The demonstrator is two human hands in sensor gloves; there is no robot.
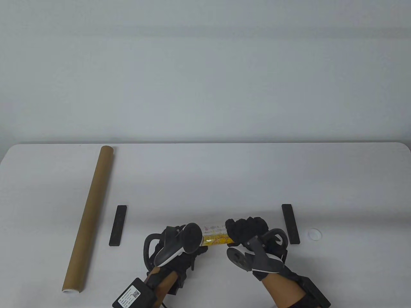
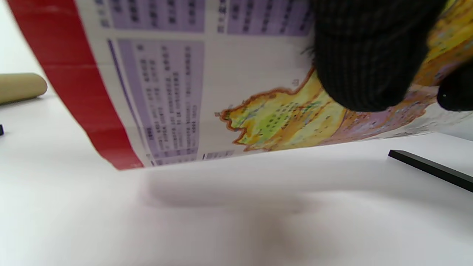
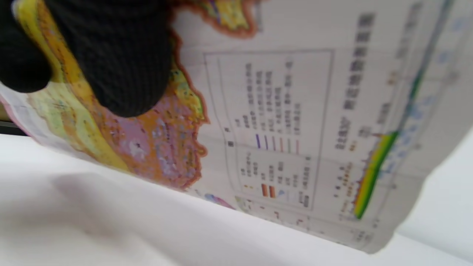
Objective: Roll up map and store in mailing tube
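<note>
Both hands grip the rolled map (image 1: 214, 236), one at each end, at approx 6 o'clock on the table (image 1: 205, 179), close to the near edge. Left hand (image 1: 175, 247) wraps the roll's left end w/ fingers curled round it; right hand (image 1: 249, 232) does the same at the right end, knuckles on top. Only a short yellow-and-white stretch of map shows between them in the table view.

Two-end grip makes sense: paper wants to spring open, so holding both ends keeps the roll tight and even. Left wrist view shows a gloved fingertip (image 2: 366, 66) pressed on the printed face, red border strip at the roll's outer end, the roll's lower edge just above the tabletop. Right wrist view shows the same on the other side: fingertip (image 3: 122, 62) pressing the coloured map area, legend box beyond it.

Mailing tube (image 1: 90, 218) lies well apart at approx 9 o'clock, running near-to-far, near end w/ a white rim. Two black bars, prob. weights for flattening the sheet, lie at approx 8 o'clock (image 1: 118, 225) and 4 o'clock (image 1: 290, 223), both set aside. A small white cap (image 1: 314, 234), likely the tube's, sits just right of the right bar.

Judgement: rolling looks done or nearly so; tube insertion not yet started. One hand will need to free up for the tube w/o letting the roll loosen.
</note>
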